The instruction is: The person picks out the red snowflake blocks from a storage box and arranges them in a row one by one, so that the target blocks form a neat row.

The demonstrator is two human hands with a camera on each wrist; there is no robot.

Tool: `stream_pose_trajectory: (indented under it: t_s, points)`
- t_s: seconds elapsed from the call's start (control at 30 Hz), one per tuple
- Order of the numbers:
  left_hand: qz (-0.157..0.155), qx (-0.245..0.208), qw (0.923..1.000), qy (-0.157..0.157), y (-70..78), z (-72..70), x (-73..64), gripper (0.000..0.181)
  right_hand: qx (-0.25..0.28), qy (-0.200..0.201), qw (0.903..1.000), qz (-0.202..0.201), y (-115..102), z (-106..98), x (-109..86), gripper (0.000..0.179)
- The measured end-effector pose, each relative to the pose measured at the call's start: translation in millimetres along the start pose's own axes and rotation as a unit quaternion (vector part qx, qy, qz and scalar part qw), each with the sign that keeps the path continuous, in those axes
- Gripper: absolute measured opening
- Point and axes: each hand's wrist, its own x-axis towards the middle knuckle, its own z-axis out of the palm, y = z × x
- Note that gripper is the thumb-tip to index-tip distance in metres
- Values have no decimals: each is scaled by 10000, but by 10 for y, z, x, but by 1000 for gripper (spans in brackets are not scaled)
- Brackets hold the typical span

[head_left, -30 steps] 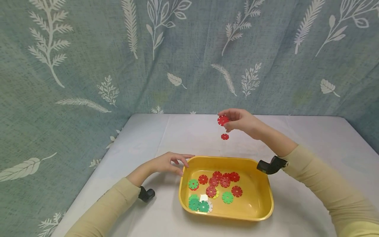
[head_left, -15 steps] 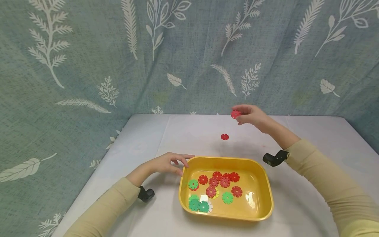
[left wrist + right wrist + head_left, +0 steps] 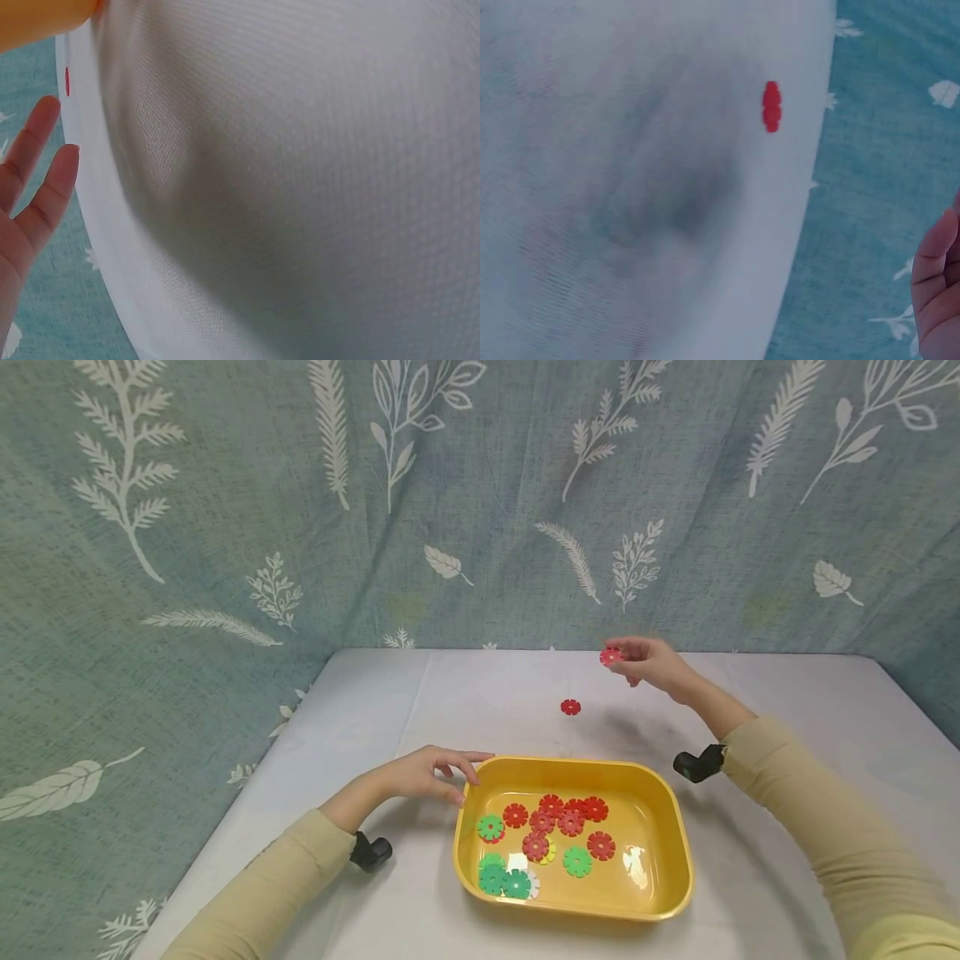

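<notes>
My right hand (image 3: 654,665), above the back of the table, pinches a red notched disc (image 3: 611,657) between thumb and fingers. Below it and to the left, another red notched disc (image 3: 571,707) lies flat on the white cloth; the right wrist view shows this red disc (image 3: 772,106) too. My left hand (image 3: 420,774) rests with its fingertips on the left back corner of a yellow tray (image 3: 663,893), fingers loosely extended. Inside the tray lie several red discs (image 3: 601,845), several green discs (image 3: 577,862), part of a yellow one and part of a white one.
A white cloth (image 3: 360,710) covers the table. Behind it and along the left side hangs a blue-green curtain (image 3: 480,527) with white leaf prints. Black wrist cameras sit on both sleeves; the right one (image 3: 699,763) is above the table near the tray's right back corner.
My right hand has moved to the right with the red disc, rising a little and then lowering slightly. The left hand, the tray and the disc on the cloth have stayed put.
</notes>
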Motion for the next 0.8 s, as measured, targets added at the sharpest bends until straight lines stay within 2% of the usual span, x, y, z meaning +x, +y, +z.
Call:
stream_pose_trajectory:
  t_s: [0.27, 0.57, 0.8]
  points:
    - [-55, -9, 10000, -11, 10, 0, -5, 22, -287, 122, 9988, 366, 243, 67, 71, 49]
    - [-74, 57, 10000, -32, -5, -1, -9, 20, -475, -25, 9978, 470, 442, 152, 121, 53]
    - [-33, 69, 10000, -57, 3, -4, -15, 20, -781, -148, 9949, 620, 523, 219, 123, 47]
